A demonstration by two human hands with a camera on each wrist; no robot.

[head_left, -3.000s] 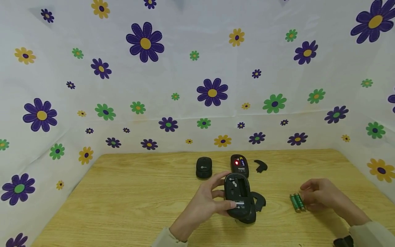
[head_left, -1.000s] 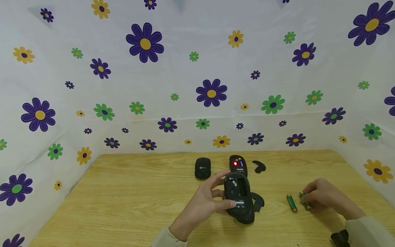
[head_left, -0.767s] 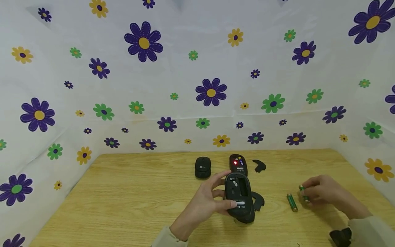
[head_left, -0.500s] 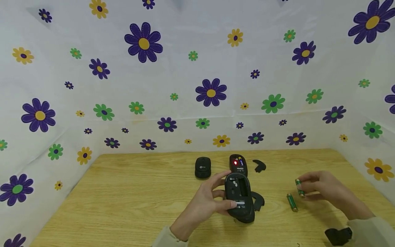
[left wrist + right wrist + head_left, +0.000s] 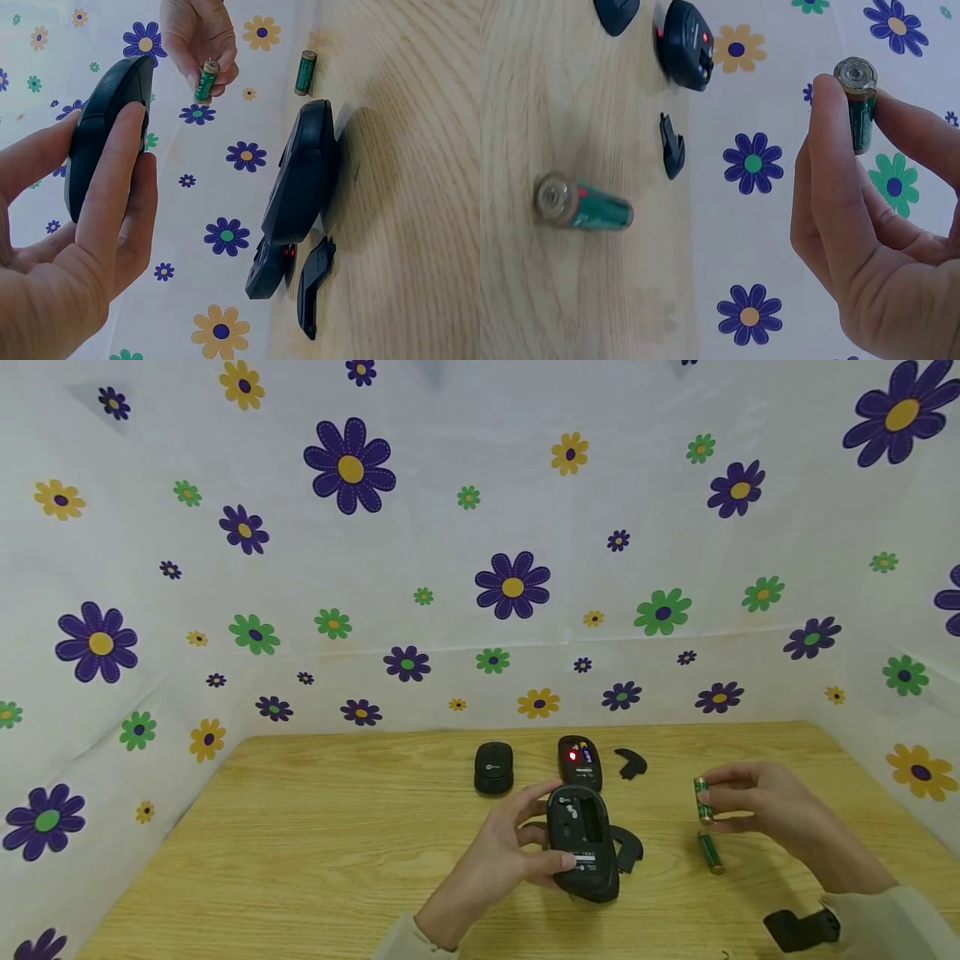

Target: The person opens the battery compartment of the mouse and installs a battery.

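My left hand (image 5: 498, 852) grips a black computer mouse (image 5: 583, 843), tilted up so its underside faces me, with an open battery slot on it. In the left wrist view, thumb and fingers hold this mouse (image 5: 112, 139) by its sides. My right hand (image 5: 772, 810) pinches a green battery (image 5: 702, 800) upright, off the table. The right wrist view shows the held battery (image 5: 860, 105) between thumb and fingers, one metal end toward the camera. A second green battery (image 5: 709, 853) lies on the table just below it.
Behind the held mouse, an overturned mouse (image 5: 579, 762) glows red, its battery in place. A mouse (image 5: 493, 768) stands right side up to its left. Two curved black covers (image 5: 632, 763) (image 5: 630, 849) lie to the right. A flowered cloth (image 5: 420, 527) surrounds the wooden table (image 5: 322, 827).
The two batteries lay side by side; my right hand has separated one, lifted it and moved it left, turning it upright. My left hand and the mouse have hardly moved.
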